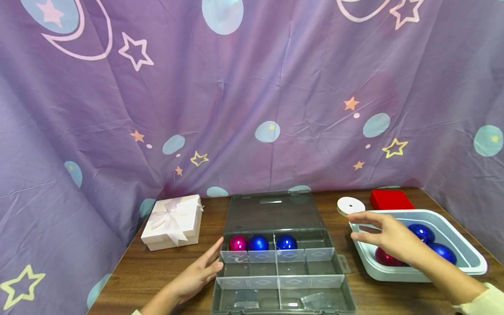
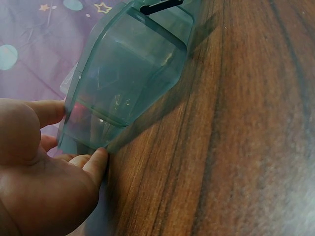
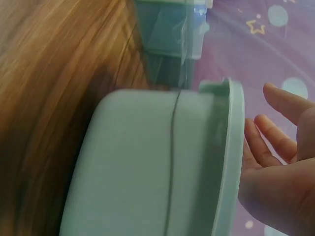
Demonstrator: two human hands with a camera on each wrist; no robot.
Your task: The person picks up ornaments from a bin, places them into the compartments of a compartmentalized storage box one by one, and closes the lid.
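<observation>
Balls (image 1: 443,253) seem slick, light; cup their sides; right hand (image 1: 387,234) wide, empty; left hand (image 1: 198,274), fingers parted, apparently touches case (image 1: 248,282).

Perhaps four glossy balls (image 1: 442,253) in basin (image 1: 458,234)

I note a white gift box (image 1: 172,223), topped with a bow (image 1: 170,215), on the counter (image 1: 134,271) at left; a white spool (image 1: 357,207) near a red box (image 1: 391,200), back right; purple patterned cloth (image 1: 236,87) hanging behind.
</observation>
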